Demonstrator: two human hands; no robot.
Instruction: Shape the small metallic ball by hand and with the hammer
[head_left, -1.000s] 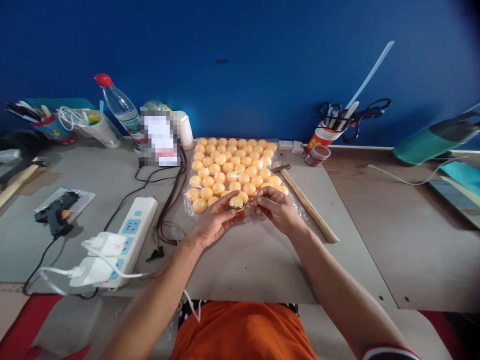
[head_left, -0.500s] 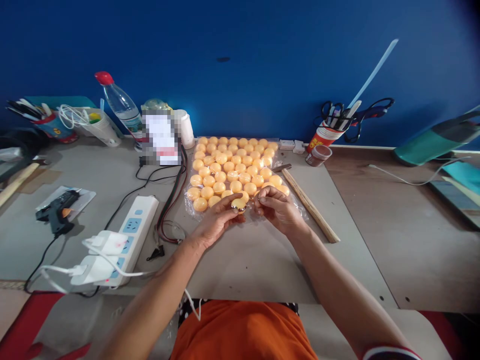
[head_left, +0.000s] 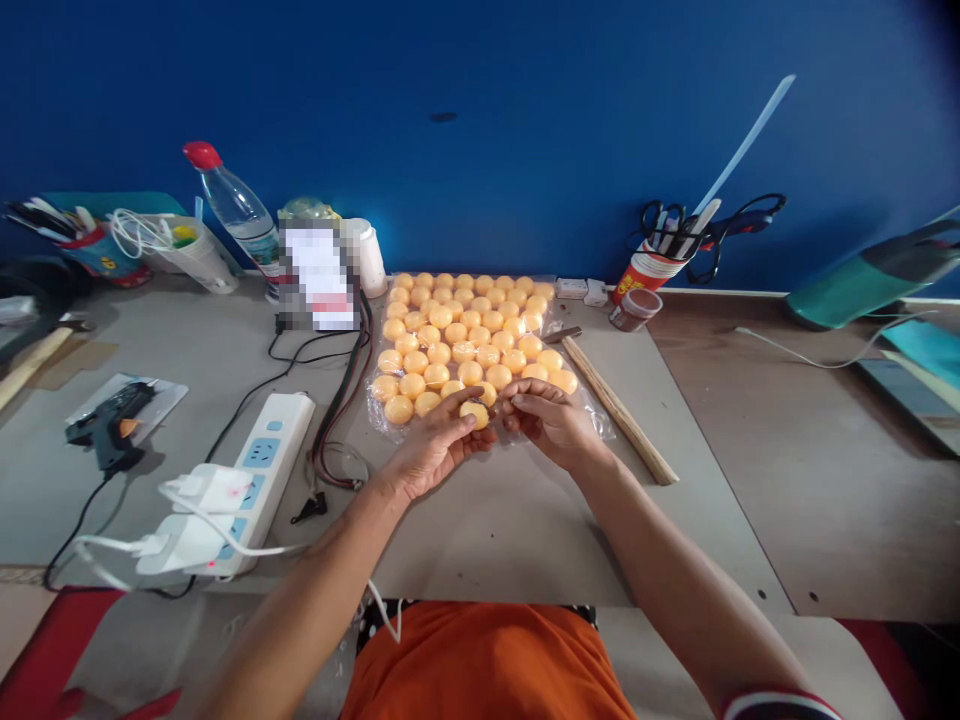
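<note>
My left hand (head_left: pixel 433 447) grips one small orange half-ball (head_left: pixel 475 411) between thumb and fingers, just in front of a clear plastic sheet (head_left: pixel 380 415) covered with several rows of the same orange half-balls (head_left: pixel 465 335). My right hand (head_left: pixel 550 420) is beside it, fingers curled and pinched toward the held half-ball; what it pinches is too small to make out. Both hands hover at the near edge of the sheet above the grey table (head_left: pixel 487 520).
A wooden stick (head_left: pixel 619 410) lies right of the sheet. A white power strip (head_left: pixel 247 480) with plugs and cables sits left, with a black glue gun (head_left: pixel 112 425) farther left. A water bottle (head_left: pixel 236 212), cups of tools and a cup of scissors (head_left: pixel 660 255) line the blue wall.
The half-ball in my left hand has turned, so its dark underside no longer shows. My right hand's fingertips have shifted slightly toward it. Nothing else has moved.
</note>
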